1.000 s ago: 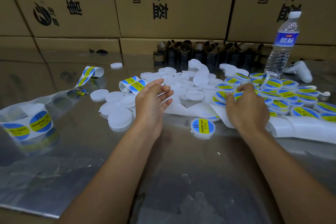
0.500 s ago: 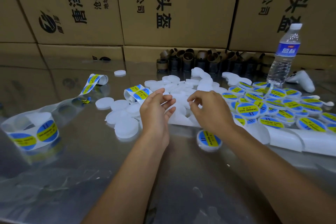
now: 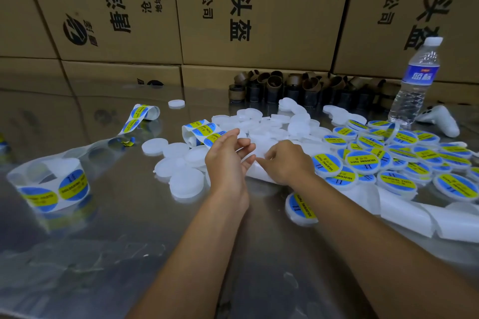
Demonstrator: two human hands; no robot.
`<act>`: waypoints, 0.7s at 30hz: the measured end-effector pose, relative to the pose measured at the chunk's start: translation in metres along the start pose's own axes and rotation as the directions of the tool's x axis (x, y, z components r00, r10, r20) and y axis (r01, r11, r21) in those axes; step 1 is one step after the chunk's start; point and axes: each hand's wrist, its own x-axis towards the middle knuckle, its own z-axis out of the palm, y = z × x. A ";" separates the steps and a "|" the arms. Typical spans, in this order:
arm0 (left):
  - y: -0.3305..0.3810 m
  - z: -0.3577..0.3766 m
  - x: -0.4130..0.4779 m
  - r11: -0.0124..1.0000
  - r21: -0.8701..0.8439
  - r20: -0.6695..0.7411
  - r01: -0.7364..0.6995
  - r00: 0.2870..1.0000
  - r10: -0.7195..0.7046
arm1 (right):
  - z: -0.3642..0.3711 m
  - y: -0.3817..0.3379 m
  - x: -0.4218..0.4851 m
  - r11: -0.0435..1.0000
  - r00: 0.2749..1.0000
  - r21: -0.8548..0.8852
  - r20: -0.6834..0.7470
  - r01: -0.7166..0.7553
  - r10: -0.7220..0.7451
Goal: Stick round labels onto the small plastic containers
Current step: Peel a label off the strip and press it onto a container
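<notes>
My left hand (image 3: 225, 160) holds the label strip (image 3: 204, 132), a white backing with round blue-and-yellow labels, its fingers curled around it. My right hand (image 3: 287, 163) meets it, fingertips pinching the strip's white backing just beside the left fingers. Plain white round containers (image 3: 186, 181) lie scattered left of and behind my hands. Labelled containers (image 3: 388, 160) are heaped to the right, and one labelled container (image 3: 300, 208) lies alone beside my right forearm. What sits between my fingertips is hidden.
A label roll (image 3: 51, 186) stands at the left on the shiny metal table (image 3: 129, 241). Used backing paper (image 3: 414, 212) trails off to the right. A water bottle (image 3: 414, 80), a white controller (image 3: 440, 119), brown cardboard cores (image 3: 285, 85) and stacked cartons (image 3: 233, 8) line the back.
My right hand has come left from the labelled heap to meet my left hand at the strip. My left hand has stayed put. The view has tilted slightly.
</notes>
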 end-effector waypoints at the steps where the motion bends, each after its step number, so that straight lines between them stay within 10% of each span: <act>1: 0.000 0.000 0.000 1.000 -0.004 -0.001 -0.004 1.000 0.004 | -0.001 0.001 -0.001 0.999 1.000 0.048 -0.003 0.004 -0.004; 11: -0.001 -0.003 0.005 0.997 -0.002 -0.115 -0.082 0.990 0.081 | -0.031 -0.005 -0.021 0.721 0.947 0.662 -0.320 0.204 0.026; 21: 0.000 0.004 -0.003 0.994 -0.099 0.117 -0.048 0.991 0.060 | -0.017 -0.017 -0.048 0.555 0.982 0.810 -0.167 0.189 -0.091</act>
